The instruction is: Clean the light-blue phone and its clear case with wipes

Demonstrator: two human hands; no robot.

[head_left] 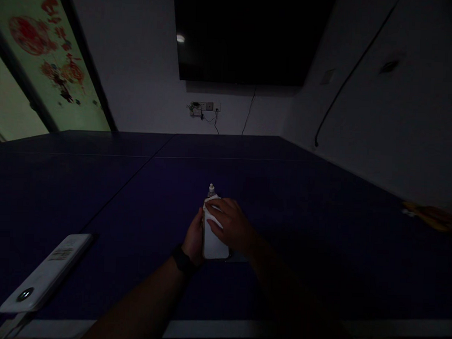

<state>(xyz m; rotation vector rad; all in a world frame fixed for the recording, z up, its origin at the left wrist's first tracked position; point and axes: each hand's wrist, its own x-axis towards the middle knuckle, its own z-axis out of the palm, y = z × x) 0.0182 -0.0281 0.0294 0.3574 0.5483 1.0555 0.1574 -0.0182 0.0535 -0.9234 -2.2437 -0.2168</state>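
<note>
My left hand [194,239], with a dark watch [183,260] on its wrist, is closed round the left edge of a smartphone [216,246] with a pale, whitish face. Across the phone's upper part lies my right hand [234,225], its fingers bent and pressed onto a thin white piece [211,199], like a tissue or cloth; the dim light hides its exact kind. Just beyond the phone's top stands a small clear bottle [211,189] with a white cap. Something flat and greyish [237,259] shows under the phone's lower right corner.
On the dark blue table [115,264], a white power bank [52,269] with a cable lies at the front left. A thin line crosses the table farther back. A yellowish item [432,216] is at the right edge. A large screen [253,37] hangs on the wall above sockets [206,107].
</note>
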